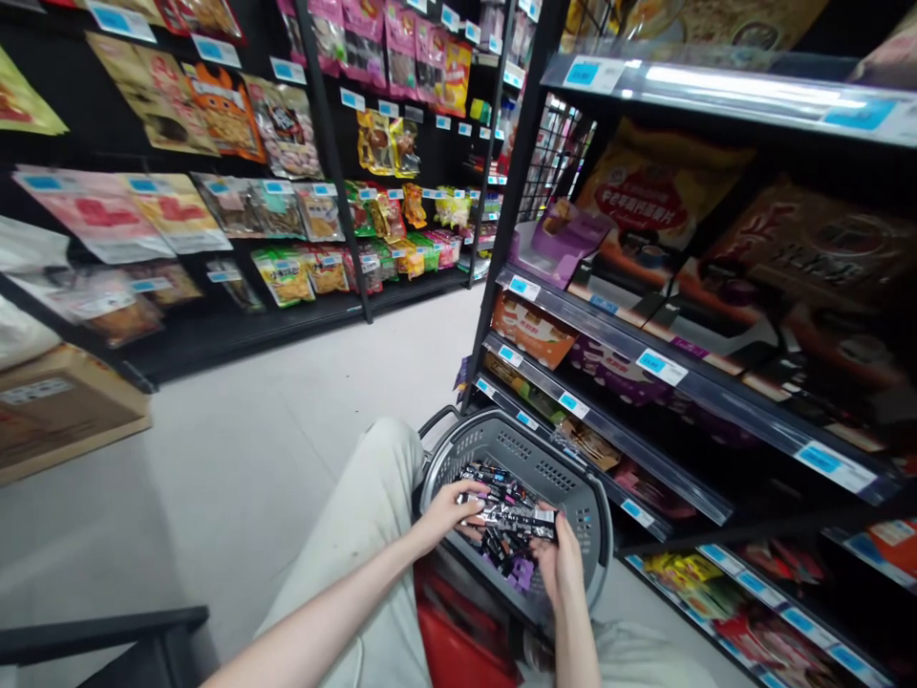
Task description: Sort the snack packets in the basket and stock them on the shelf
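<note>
A grey plastic shopping basket (598, 492) sits between my knees. Inside it lie many small dark wrapped packets (501, 547), with some purple ones (522, 573) at the near end. Just above this pile, my left hand (453, 511) and my right hand (557, 554) hold shiny black-and-silver packets (512, 517) between them. The left fingers are closed on the left end, thumb on top. The right fingers grip the right end. How many packets are held, and what is in them, I cannot make out.
On the right, a dark shelf rack (594, 339) with boxes and bags stands close to the basket. Hanging snack bags (222, 113) line the wall at left. A cardboard box (68, 411) is on the pale floor (287, 420); a red object (462, 631) is below the basket.
</note>
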### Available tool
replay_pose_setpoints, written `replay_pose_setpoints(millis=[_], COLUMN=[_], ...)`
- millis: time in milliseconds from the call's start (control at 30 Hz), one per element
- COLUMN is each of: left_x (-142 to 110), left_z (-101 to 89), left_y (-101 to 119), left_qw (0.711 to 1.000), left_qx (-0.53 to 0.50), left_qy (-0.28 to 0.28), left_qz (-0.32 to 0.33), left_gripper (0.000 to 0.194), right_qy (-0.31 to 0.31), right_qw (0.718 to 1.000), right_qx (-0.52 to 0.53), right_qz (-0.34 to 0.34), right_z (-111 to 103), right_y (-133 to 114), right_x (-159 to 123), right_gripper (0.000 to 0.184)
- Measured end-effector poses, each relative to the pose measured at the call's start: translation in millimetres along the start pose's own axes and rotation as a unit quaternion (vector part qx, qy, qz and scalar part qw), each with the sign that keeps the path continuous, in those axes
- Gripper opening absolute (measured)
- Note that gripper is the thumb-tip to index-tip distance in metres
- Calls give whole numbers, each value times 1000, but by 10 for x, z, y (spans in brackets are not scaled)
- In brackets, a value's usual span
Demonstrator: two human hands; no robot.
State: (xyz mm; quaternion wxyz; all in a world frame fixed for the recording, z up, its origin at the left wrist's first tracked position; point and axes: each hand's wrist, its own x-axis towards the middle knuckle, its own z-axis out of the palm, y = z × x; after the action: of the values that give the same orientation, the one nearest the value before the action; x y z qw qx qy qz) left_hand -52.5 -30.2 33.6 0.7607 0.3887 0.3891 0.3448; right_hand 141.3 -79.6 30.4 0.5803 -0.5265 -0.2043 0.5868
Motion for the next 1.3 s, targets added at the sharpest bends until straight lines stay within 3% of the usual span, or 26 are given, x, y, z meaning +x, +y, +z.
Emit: replay_pose_setpoints(millis=[133, 300, 467, 600, 800, 1033, 1167, 1300], left_x=[-18, -12, -40, -77, -63, 18, 26, 26], left_z=[13, -11, -20, -3, -30, -99, -102, -94], left_y=[-18, -28, 34, 69, 60, 61, 76, 58], left_qw=[999, 996, 995, 993, 990, 955, 960, 985], left_qx=[52, 87, 99, 112, 140, 283, 264, 163], left_qy=[-1, -10, -28, -36, -27, 38, 40, 41], left_qz=[13, 29, -7, -22, 5, 85, 80, 39], left_gripper=[48, 50, 54, 57, 48, 34, 32, 36], right_qy=[1, -78, -99, -87, -75, -51, -51, -41], right_qw=[999, 991, 969, 952, 934, 914, 907, 900], right_qx=[-44, -90, -218, -285, -340, -372, -384, -407], right_qz=[-23, -61, -61, -75, -87, -151, -165, -152], right_z=[-17, -18, -154, -234, -237, -164, -117, -81], right_y=[-38, -186, -270, -276, -247, -221, -257, -279], right_x=[-18, -137, -120, -67, -53, -51, -79, -110], right_gripper=[42, 66, 47, 44, 38, 33, 32, 31])
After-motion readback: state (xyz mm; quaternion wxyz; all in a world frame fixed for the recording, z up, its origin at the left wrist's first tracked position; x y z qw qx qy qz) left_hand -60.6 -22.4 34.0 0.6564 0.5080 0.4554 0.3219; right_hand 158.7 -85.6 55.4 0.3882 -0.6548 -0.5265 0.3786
